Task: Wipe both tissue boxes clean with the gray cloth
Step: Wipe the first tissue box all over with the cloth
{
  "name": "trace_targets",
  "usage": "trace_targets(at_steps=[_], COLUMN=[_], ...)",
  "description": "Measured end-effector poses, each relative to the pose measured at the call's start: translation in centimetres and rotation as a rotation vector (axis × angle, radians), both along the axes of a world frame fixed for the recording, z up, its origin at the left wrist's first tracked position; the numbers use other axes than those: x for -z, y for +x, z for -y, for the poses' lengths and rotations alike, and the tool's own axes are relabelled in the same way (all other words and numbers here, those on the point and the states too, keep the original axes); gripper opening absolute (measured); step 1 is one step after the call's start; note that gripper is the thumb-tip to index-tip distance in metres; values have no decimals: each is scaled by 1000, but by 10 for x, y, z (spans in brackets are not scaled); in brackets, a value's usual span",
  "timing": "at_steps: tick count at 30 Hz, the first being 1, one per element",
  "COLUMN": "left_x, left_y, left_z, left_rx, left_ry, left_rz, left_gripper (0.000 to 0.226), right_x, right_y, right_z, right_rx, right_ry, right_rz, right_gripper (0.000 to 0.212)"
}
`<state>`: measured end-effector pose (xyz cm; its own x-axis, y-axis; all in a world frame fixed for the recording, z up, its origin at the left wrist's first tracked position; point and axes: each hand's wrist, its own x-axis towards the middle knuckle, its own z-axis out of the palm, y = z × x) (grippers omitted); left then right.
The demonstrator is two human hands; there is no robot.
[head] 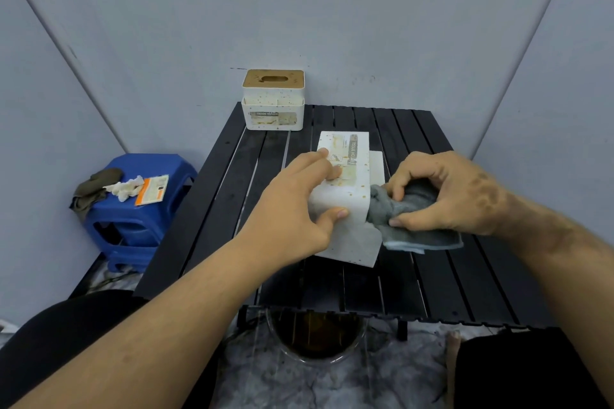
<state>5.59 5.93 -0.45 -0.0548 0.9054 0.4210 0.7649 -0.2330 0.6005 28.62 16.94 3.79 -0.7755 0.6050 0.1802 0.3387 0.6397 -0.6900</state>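
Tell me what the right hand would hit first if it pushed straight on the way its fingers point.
Probably the near tissue box: the right hand points leftward, pressing the gray cloth against that box's side.

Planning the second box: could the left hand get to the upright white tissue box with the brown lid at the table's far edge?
Probably yes, once freed: the left hand now grips the tipped white tissue box, and bare black slatted table lies between it and the upright box.

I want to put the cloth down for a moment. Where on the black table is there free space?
The black table is bare along its left side, between the left hand and the left edge. The far right corner, behind the right hand, is bare too. The middle is crowded by the near tissue box and the gray cloth; the far tissue box fills the far left corner.
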Motion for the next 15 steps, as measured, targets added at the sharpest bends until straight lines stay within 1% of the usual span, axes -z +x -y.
trace_targets(at_steps=[4, 7, 9, 12, 13, 15], left_x=[1, 1, 1, 1, 2, 2], left_y=[-1, -3, -4, -4, -4, -5], left_z=[-1, -1, -1, -3, -3, -3], left_rx=[3, 23, 31, 29, 28, 24], left_ry=[15, 17, 11, 14, 12, 8], left_rz=[9, 14, 13, 3, 2, 8], left_gripper=[45, 44, 43, 44, 44, 44], right_x=[-5, -5, 3, 25, 31, 36], right_y=[1, 4, 9, 3, -3, -15], right_z=[2, -7, -23, -42, -44, -43], right_rx=[-61, -82, 26, 342, 404, 429], right_ry=[20, -60, -106, -51, -20, 61], right_rz=[43, 34, -47, -204, -231, -240], right_gripper=[30, 30, 25, 25, 25, 25])
